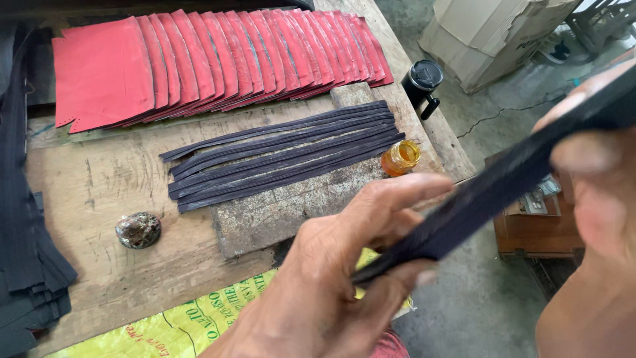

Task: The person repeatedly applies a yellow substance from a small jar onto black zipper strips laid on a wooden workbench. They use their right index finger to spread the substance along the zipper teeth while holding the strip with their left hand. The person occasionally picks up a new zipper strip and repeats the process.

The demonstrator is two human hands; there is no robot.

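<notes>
My left hand (331, 278) pinches the near end of a long dark leather strap (490, 192) between thumb and fingers. My right hand (596, 199), close to the camera and blurred, grips the strap's far end at the upper right. The strap runs diagonally between the hands, off the bench's right side. On the bench lies a row of several similar dark straps (285, 156) on a stone slab (298, 205). A small jar of orange liquid (400, 157) stands at their right end.
Overlapping red leather pieces (199, 59) line the wooden bench (99, 192) at the back. Dark leather pieces (26, 265) pile at the left. A round shiny stone (138, 230), a yellow woven sack (179, 325), a black mug (424, 83), cardboard boxes (490, 33) and a wooden stool (536, 232) are around.
</notes>
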